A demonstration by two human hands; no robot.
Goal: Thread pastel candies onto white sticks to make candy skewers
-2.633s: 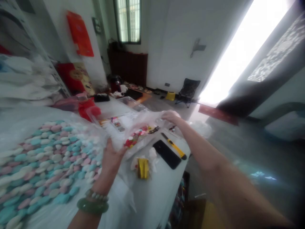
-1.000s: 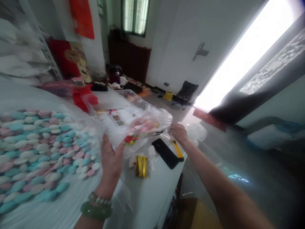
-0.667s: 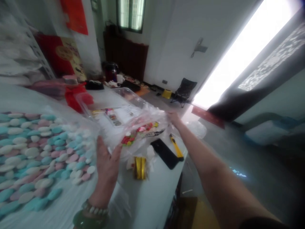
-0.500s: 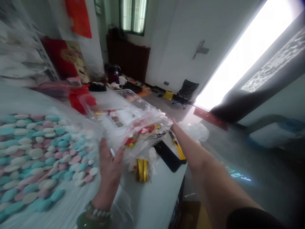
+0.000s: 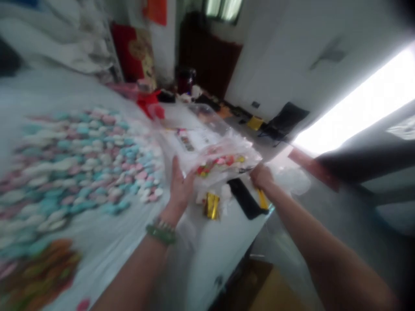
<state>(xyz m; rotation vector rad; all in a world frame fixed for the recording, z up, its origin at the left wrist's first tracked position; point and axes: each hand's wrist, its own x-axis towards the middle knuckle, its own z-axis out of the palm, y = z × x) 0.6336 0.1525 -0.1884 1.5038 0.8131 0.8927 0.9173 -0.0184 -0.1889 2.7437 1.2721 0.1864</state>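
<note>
A clear plastic bag with colourful wrapped pieces, red, yellow and green, lies across the table between my hands. My left hand is at its left end, thumb and fingers apart; blur hides how firmly it touches the plastic. My right hand is closed at the bag's right end, gripping the plastic there. Left of my left hand, pink, white and turquoise oval candies spread over a plastic sheet. Just below the bag sits a bundle of gold twist ties.
A black phone and a yellow cutter lie near the table's right edge. Behind the bag stands a clear plastic box by a red bag. Brownish pieces lie at lower left. A folding chair stands beyond.
The view has swung left and down, so everything sits further right and higher. The brownish pieces have come into view. Both hands stay at the bag's ends.
</note>
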